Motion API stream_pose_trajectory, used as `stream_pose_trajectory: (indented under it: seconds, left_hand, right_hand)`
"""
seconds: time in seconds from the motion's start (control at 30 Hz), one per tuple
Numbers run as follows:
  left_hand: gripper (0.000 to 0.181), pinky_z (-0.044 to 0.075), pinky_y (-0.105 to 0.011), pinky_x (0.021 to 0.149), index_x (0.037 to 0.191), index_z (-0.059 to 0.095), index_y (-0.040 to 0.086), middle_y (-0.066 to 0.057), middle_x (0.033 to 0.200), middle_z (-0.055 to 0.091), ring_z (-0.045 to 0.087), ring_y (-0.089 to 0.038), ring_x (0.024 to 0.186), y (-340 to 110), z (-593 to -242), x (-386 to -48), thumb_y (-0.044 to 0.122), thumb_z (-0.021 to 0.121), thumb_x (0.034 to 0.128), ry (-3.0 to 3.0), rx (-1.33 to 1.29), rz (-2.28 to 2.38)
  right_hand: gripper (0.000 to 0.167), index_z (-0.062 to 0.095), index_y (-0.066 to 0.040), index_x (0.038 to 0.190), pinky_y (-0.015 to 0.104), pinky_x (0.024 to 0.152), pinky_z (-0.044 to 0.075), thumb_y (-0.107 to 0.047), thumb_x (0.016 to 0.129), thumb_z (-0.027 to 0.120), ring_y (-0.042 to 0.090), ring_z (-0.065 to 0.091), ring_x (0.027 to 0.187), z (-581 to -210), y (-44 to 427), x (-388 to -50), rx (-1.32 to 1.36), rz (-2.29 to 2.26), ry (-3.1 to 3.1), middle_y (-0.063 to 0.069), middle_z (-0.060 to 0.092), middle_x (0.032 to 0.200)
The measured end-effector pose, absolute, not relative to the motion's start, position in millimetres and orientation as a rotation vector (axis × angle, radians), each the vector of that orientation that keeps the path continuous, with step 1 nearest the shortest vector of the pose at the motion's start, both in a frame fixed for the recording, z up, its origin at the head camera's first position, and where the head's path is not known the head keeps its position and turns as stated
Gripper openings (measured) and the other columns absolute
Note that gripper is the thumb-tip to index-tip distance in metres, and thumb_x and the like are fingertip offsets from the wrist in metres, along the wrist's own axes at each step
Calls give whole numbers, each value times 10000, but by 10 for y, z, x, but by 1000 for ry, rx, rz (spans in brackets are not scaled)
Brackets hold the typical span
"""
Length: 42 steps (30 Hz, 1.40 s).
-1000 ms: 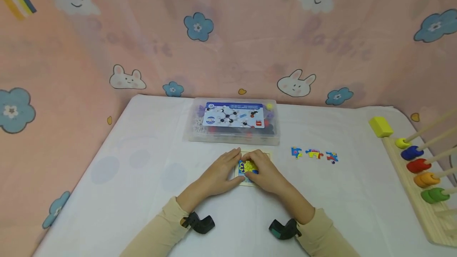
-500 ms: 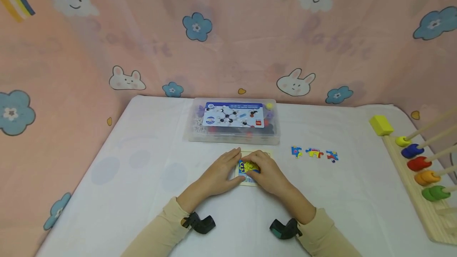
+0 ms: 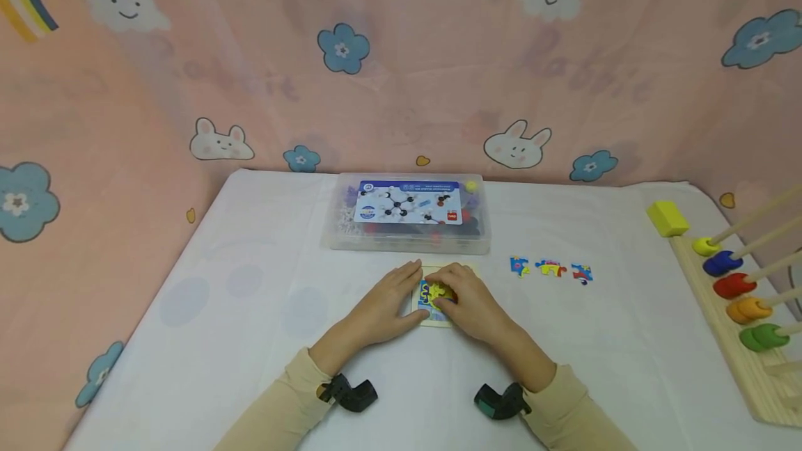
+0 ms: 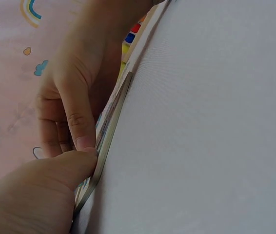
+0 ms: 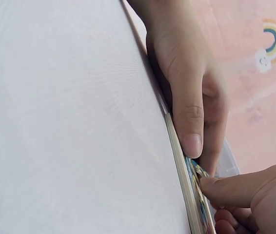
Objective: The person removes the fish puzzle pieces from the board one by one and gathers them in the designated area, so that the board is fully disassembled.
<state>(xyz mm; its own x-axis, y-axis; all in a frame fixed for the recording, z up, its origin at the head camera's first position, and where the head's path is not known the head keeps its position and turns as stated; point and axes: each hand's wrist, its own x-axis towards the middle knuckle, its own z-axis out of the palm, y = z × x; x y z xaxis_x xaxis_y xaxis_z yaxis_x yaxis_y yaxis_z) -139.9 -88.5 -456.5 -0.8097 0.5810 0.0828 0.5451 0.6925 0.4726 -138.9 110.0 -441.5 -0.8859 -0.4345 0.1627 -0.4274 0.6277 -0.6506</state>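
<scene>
While your left hand (image 3: 381,303) braces the puzzle board (image 3: 435,323), fingers straight (steadying it on the tabletop (image 3: 401,395), apparently), your right hand (image 3: 471,306) pinches a yellow piece (image 3: 436,291) there, likely for control.

We see a puzzle (image 3: 434,323) in bright yellow and blue within a pale cream frame. Of the loose pieces, the left piece (image 3: 519,266) mixes blue and yellow, the middle piece (image 3: 551,268) yellow and red, the right piece (image 3: 581,273) red and blue. We note plain beige sleeves (image 3: 276,402), black wrist cameras (image 3: 354,394), a white cloth (image 3: 219,367), a blue-and-white label (image 3: 407,202) patterned with molecules, a yellow block (image 3: 667,218), yellow, blue, red, orange and green beads (image 3: 735,286), and a pink backdrop (image 3: 407,110) printed with blue flowers, white rabbits and striped rainbows.
</scene>
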Motion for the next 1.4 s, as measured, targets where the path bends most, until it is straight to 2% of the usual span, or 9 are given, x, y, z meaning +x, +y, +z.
stream_pose_trajectory:
  seconds: [0.2,0.3,0.4,0.57,0.97,1.03,1.1,1.23,1.4]
  left_hand:
    - [724,192,-360,1196,1450,346,-2,-106,1552,271,237,-214,1442,-893,-4579,-1379,425,584,916,2813,929,752]
    - [726,192,-361,1196,1450,344,-4,-109,1552,269,236,-218,1442,-895,-4583,-1371,425,582,916,2811,919,755]
    - [727,198,-366,1195,1450,345,-4,-109,1551,271,239,-222,1441,-896,-4579,-1362,425,584,914,2814,911,755]
    - [728,197,-361,1195,1450,344,-3,-105,1554,266,232,-218,1444,-887,-4575,-1359,419,591,912,2806,913,774]
    - [729,187,-351,1198,1448,344,-11,-106,1558,258,219,-202,1449,-877,-4578,-1384,410,598,909,2814,926,766]
    - [729,189,-356,1198,1447,346,-13,-109,1557,259,220,-205,1449,-880,-4572,-1386,407,601,908,2813,925,767]
    - [730,191,-356,1197,1447,344,-13,-110,1557,258,220,-206,1449,-882,-4568,-1387,409,599,909,2814,927,764]
    - [736,176,-341,1200,1453,335,-5,-102,1562,246,208,-193,1452,-878,-4578,-1394,425,589,912,2811,926,747]
    - [736,178,-344,1200,1452,337,-6,-103,1562,246,209,-196,1452,-882,-4587,-1394,425,589,912,2815,924,744]
  right_hand:
    - [321,652,-65,1169,390,870,498,-67,849,686,206,515,1026,-4362,1178,-1397,-693,-1130,2794,55,605,1125]
    - [315,651,-71,1168,310,800,499,-67,854,682,169,501,956,-4339,1241,-1405,-673,-1150,2767,34,600,1099]
    - [313,656,-80,1166,308,805,507,-80,854,687,159,502,949,-4334,1324,-1411,-650,-1153,2764,27,603,1105]
    - [314,646,-95,1187,473,945,498,-87,874,664,236,535,1107,-4332,1535,-1394,-561,-1168,2752,53,597,1173]
    - [327,617,-88,1218,510,935,503,-106,892,640,273,531,1135,-4303,2130,-1339,-485,-1112,2794,85,576,1205]
    - [327,623,-91,1214,448,930,519,-116,889,651,264,545,1126,-4317,2208,-1340,-504,-1103,2812,80,585,1202]
    - [323,633,-97,1202,291,930,517,-127,882,665,249,549,1111,-4339,2281,-1337,-529,-1087,2844,78,598,1196]
    - [312,651,-99,1175,16,872,380,-126,866,687,142,531,1077,-4397,2396,-1328,-564,-1093,2888,81,617,1177]
    - [306,659,-114,1163,-22,865,333,-112,859,693,9,484,1057,-4465,2449,-1332,-595,-1110,2896,80,619,1173]
